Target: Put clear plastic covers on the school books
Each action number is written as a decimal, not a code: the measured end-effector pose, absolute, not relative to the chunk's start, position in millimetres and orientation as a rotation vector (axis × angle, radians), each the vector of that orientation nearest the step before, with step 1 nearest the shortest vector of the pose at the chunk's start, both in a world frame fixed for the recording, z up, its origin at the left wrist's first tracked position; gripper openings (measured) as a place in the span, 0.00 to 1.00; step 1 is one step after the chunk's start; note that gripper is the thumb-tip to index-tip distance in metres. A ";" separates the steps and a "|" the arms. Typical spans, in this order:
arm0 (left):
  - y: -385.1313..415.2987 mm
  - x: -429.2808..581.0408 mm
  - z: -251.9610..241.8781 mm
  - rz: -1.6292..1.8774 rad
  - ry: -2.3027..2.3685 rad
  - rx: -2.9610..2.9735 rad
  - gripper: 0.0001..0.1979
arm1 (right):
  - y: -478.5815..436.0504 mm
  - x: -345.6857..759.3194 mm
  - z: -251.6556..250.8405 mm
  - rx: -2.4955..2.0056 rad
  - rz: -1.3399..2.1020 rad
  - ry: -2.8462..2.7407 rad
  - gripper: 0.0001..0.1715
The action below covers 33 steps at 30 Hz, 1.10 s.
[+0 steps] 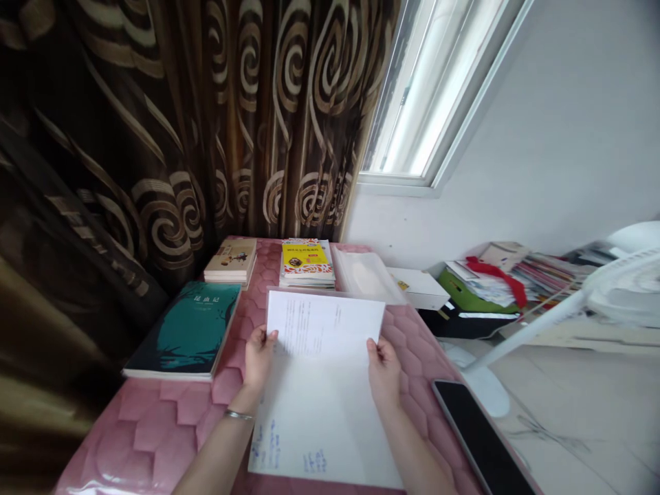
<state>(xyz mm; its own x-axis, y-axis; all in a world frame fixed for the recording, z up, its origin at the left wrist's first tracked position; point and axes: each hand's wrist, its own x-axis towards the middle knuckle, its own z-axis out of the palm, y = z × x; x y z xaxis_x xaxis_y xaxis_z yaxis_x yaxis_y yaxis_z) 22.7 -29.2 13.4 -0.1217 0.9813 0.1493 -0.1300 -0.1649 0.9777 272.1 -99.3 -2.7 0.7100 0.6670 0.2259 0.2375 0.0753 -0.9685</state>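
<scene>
A white sheet of paper with faint printed lines is lifted at its far end and folded toward me over a larger white sheet lying on the pink quilted table cover. My left hand pinches the sheet's left edge, fingers closed on it. My right hand pinches the right edge the same way. A thin bracelet sits on my left wrist. Blue handwriting shows near the lower edge of the flat sheet.
A teal book lies at the left, a beige book and a stack with a yellow cover behind. A clear plastic sleeve, a white box, a black phone, a white fan and a brown curtain surround.
</scene>
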 end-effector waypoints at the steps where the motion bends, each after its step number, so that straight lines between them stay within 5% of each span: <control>1: -28.9 23.8 12.6 1.479 1.148 1.163 0.13 | -100.6 272.5 -3.1 -1.478 0.398 -0.774 0.26; 33: -38.3 28.0 7.7 1.526 1.447 1.173 0.14 | -103.3 278.0 9.4 -1.537 0.483 -0.830 0.23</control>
<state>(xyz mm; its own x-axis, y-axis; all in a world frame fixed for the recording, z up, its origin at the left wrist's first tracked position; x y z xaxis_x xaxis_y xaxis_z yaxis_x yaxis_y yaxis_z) 28.0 -38.3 7.7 -0.3290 0.9345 0.1357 0.0863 -0.1134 0.9898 278.0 -103.3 9.4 0.6524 0.7397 0.1649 0.2225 0.0210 -0.9747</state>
